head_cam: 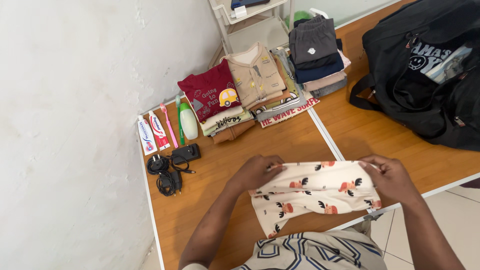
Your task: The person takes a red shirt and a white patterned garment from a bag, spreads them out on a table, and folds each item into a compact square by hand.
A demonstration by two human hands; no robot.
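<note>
Cream cloth printed with small brown animals, a child's garment (312,195), lies half-folded on the near part of the wooden table (220,200), held at both ends. The left hand (257,172) pinches its upper left edge, fingers curled over the fold; the right hand (390,177) grips the upper right edge, fingers pressed together around the cloth. Farther left lie black chargers with coiled cables (170,167), then toothpaste tubes (152,134), toothbrushes (170,125) and a pale green bottle (188,121). Beyond stand stacks of folded clothes (250,90), a darker stack (315,52) beside them, and a black bag (425,70) at far right.
</note>
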